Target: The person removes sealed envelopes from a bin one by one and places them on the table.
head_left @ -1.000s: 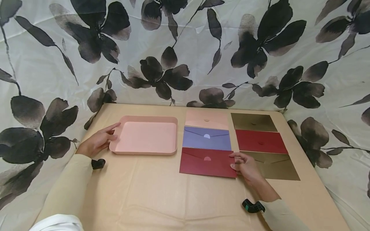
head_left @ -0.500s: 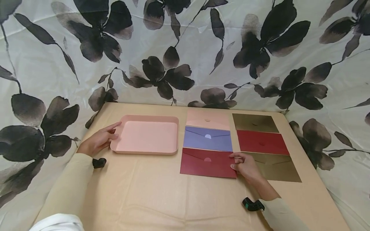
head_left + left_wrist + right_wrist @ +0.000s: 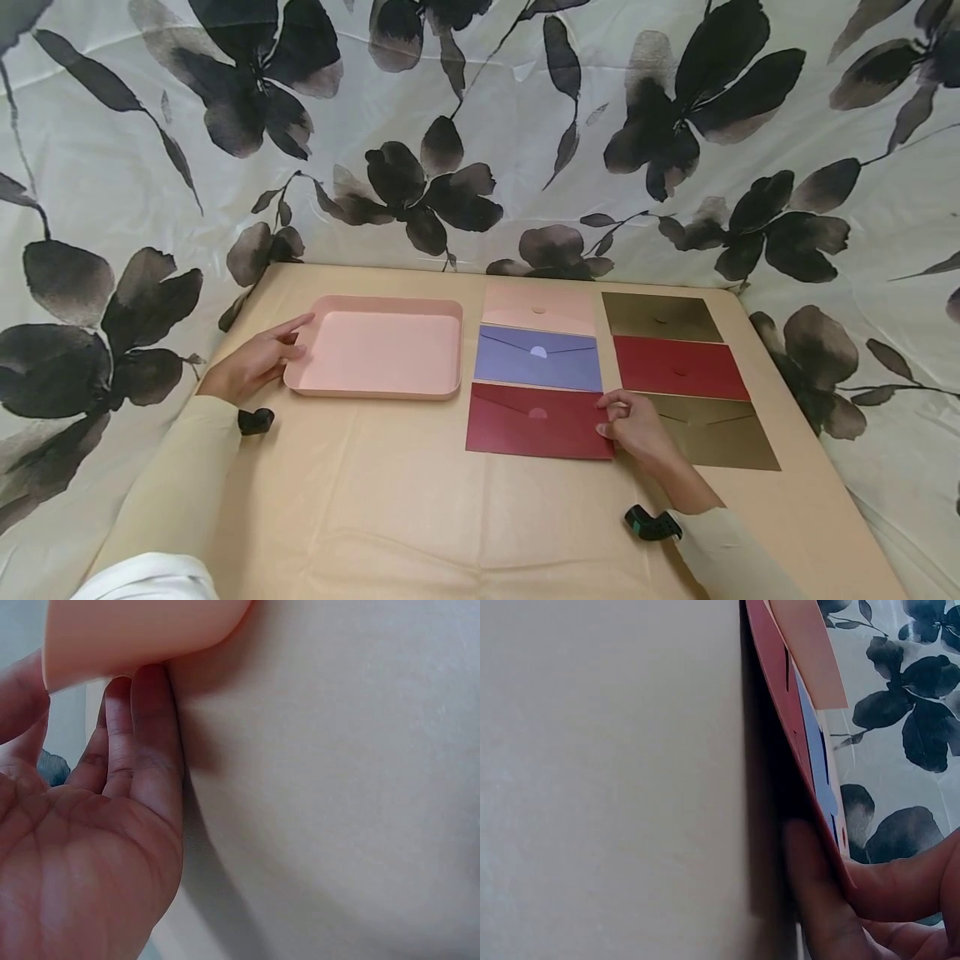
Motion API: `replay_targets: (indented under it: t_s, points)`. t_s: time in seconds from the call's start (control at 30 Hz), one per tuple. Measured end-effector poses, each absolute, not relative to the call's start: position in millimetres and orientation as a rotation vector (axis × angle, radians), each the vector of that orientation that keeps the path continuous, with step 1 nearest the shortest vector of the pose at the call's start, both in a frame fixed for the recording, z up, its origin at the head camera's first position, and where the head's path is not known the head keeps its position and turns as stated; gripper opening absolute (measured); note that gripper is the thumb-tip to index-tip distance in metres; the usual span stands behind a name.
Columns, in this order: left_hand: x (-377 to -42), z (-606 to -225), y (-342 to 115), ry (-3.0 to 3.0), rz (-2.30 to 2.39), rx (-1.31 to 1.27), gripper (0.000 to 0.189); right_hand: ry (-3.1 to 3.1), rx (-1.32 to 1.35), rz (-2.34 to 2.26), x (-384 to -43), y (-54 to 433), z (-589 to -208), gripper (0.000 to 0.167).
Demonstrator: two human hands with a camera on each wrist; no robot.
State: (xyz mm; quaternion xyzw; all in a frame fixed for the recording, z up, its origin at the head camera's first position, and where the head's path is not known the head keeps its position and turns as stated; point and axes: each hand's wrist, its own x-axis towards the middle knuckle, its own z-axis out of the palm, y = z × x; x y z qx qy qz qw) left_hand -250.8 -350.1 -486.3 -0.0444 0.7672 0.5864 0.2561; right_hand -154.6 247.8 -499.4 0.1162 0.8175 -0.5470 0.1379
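In the head view my left hand (image 3: 253, 360) holds the left edge of a pink rectangular tray (image 3: 375, 390). The left wrist view shows fingertips (image 3: 154, 690) reaching beneath the tray's edge (image 3: 142, 637). My right hand (image 3: 643, 433) pinches the right edge of a dark red envelope (image 3: 525, 429), the front one in the left column. Seen from the right wrist, that red envelope (image 3: 787, 705) lies between finger and thumb, its held edge raised off the table. Behind it lie a blue envelope (image 3: 502, 358) and a pale pink envelope (image 3: 517, 308).
A second column on the right has a gold envelope (image 3: 660, 317) at the back, a red envelope (image 3: 675, 367) in the middle and another gold envelope (image 3: 727, 442) in front, partly behind my right hand. A floral cloth (image 3: 555, 167) hangs behind the table (image 3: 390, 500).
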Motion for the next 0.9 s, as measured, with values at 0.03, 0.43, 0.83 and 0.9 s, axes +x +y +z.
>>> replay_targets:
  t_s: [0.03, 0.43, 0.83, 0.9]
  points:
    - [-250.8, -486.6, -350.3, 2.081, 1.590, -0.119, 0.078, 2.365, 0.336, -1.581, -154.6, 247.5, -499.1, 0.038]
    - [-252.7, -489.0, -349.8, 2.097, 1.574, -0.128, 0.078, 2.379, 0.401, -1.588, -150.8, 245.1, -499.9, 0.035]
    - [-250.8, -485.0, -349.2, 2.094, 1.573, -0.124, 0.077, 2.393, 0.451, -1.631, -148.0, 242.1, -499.1, 0.034]
    - [-251.2, -485.3, -349.5, 2.100, 1.565, -0.125, 0.077, 2.388, 0.460, -1.639, -148.0, 242.1, -499.0, 0.033]
